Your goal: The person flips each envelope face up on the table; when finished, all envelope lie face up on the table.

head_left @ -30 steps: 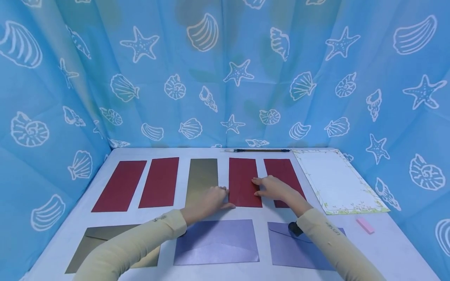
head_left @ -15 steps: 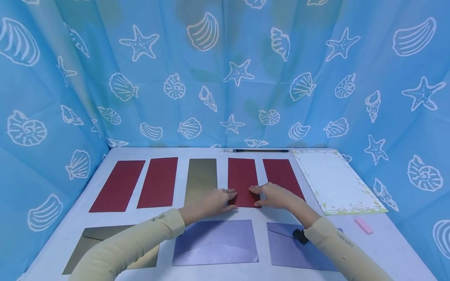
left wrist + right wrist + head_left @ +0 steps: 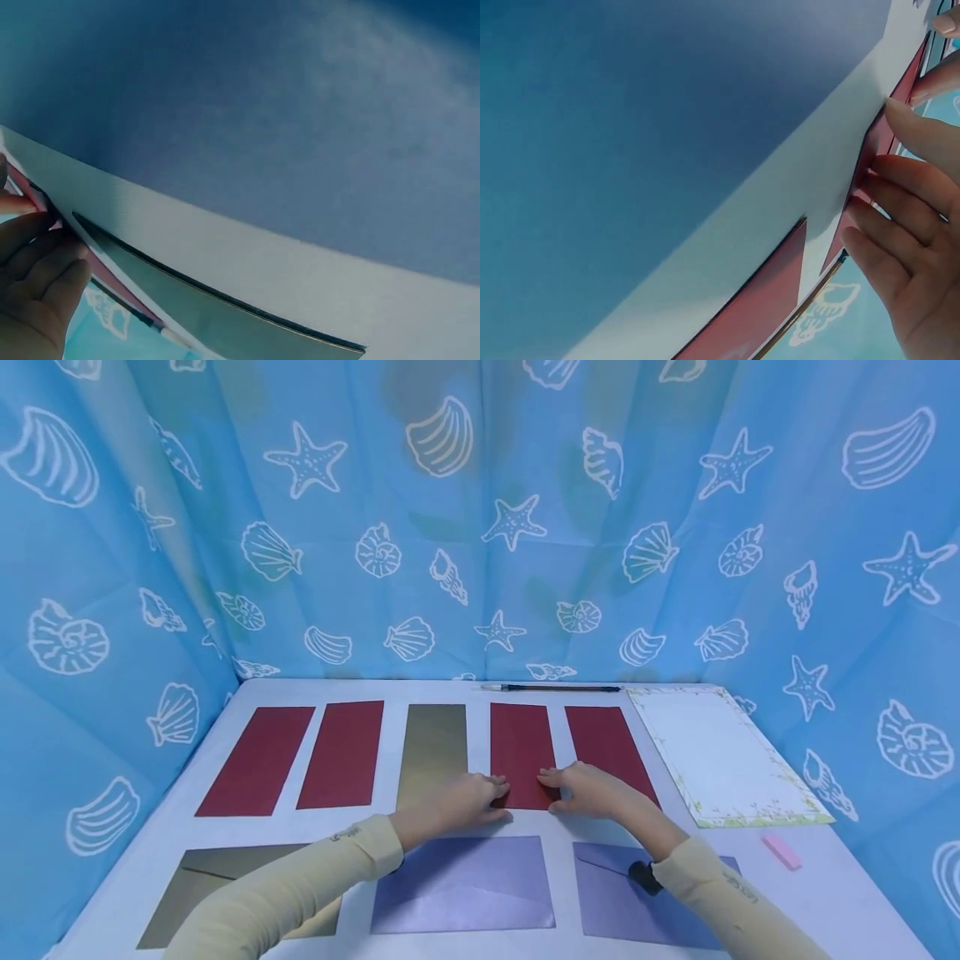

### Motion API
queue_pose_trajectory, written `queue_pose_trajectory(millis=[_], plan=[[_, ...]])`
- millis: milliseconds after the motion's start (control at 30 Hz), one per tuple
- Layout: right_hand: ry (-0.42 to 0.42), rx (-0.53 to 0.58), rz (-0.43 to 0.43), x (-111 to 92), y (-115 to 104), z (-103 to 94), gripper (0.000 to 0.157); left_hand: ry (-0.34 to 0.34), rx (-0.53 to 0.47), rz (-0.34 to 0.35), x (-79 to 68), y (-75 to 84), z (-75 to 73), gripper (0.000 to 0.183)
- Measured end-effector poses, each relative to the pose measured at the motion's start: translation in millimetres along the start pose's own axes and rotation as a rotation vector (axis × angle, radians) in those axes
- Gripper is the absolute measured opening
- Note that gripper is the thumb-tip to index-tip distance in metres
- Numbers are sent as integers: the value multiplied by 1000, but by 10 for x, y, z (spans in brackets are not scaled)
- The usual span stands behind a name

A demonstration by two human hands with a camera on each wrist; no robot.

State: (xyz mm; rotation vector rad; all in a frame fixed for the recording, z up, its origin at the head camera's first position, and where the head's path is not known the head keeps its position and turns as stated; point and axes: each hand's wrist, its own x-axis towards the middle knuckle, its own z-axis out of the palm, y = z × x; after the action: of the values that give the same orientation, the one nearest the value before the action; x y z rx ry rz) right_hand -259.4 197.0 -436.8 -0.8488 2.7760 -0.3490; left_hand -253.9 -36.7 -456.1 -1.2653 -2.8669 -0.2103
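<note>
A slim red envelope (image 3: 522, 743) lies flat in the back row, right of the middle, with no flap showing. My left hand (image 3: 465, 802) rests its fingertips on the lower left edge of it, the thumb on the white table just in front. Across from it, my right hand (image 3: 592, 789) touches the lower right edge with extended fingers. In the right wrist view, the right hand's fingers (image 3: 881, 206) lie against the red envelope and the thumb is near its close edge. The left wrist view shows the left hand (image 3: 37, 292) only partly, at the frame's edge.
Beside it lie a gold envelope (image 3: 435, 743) and several other red envelopes (image 3: 343, 756). In front are purple envelopes (image 3: 472, 893) and a flapped gold envelope (image 3: 180, 893). A writing brush (image 3: 558, 687), bordered paper (image 3: 720, 752) and pink eraser (image 3: 782, 852) lie behind and right.
My left fingers have moved right, from beside the red envelope onto its left edge. My right hand has slid slightly toward the near end. The envelope appears to stay in place.
</note>
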Motion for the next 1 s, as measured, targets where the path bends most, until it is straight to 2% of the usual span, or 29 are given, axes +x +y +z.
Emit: queue_pose_trajectory(millis=[267,533,667,833,1000], plan=[[26,-20,-20,-33,-29,34,52,-27,33,15,9,18,-9,50],[30,-13,-63,-26,29,29,54,-27,39,40,-26,-40,-39,53],[40,-3,-66,-28,50,21,58,-1,22,78,-111,-70,-56,53],[57,15,-79,-21,30,-23,58,75,-28,139,-265,-127,-99,50],[67,57,-71,-1,-13,-76,57,106,-99,110,-454,-232,-165,52]])
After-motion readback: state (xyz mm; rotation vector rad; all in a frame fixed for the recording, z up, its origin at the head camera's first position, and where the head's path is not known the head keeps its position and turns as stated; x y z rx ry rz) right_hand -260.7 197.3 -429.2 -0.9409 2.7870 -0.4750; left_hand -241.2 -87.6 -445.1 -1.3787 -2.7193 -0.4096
